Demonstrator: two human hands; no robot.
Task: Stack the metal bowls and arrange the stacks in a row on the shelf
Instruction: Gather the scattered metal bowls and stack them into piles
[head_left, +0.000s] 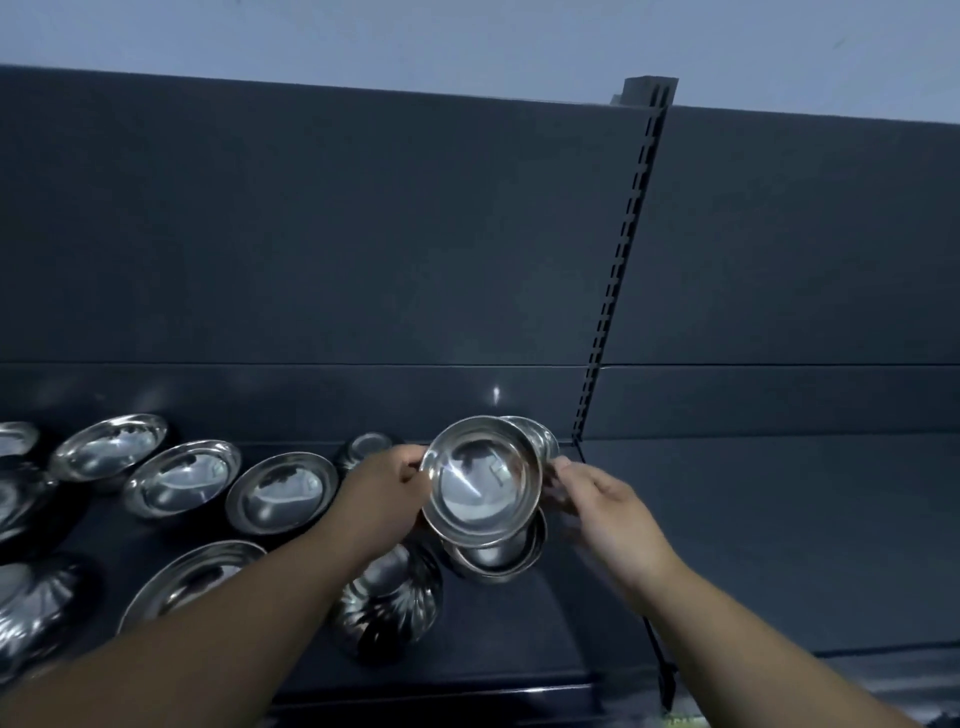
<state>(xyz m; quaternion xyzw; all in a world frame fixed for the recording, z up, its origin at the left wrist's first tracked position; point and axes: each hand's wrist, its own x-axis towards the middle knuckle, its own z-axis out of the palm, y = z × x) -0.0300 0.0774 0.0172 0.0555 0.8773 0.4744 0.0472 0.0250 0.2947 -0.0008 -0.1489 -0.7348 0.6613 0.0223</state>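
- Hands meet on either side of the top bowl (480, 483), a plain steel one held just left of the shelf's slotted upright (618, 291), its hollow tipped toward the camera.
- It hangs directly over the stack (498, 564) of similar bowls standing on the shelf (727, 519) at the foot of that upright. By my reading, the tilt lets its base be aimed into the bowl below before it is let down to nest.
- A hold from both sides probably keeps the slippery rim centred, so the pile is not knocked askew.
- The left hand (379, 493) is on the side of the rim away from the upright. Its fingers (410, 462) are curled and clamped on the edge.
- The right hand (608, 499) is on the side nearer the upright and is blurred. Its fingers (563, 470) lie bent against the rim, but I cannot tell whether they pinch it or merely touch it.
- Farther left of the upright, single bowls (283, 491) lie loose and unstacked. A fluted bowl (389, 597) sits just beside the stack, partly under the left forearm. These seem to be waiting their turn, so the row along the shelf looks far from finished.
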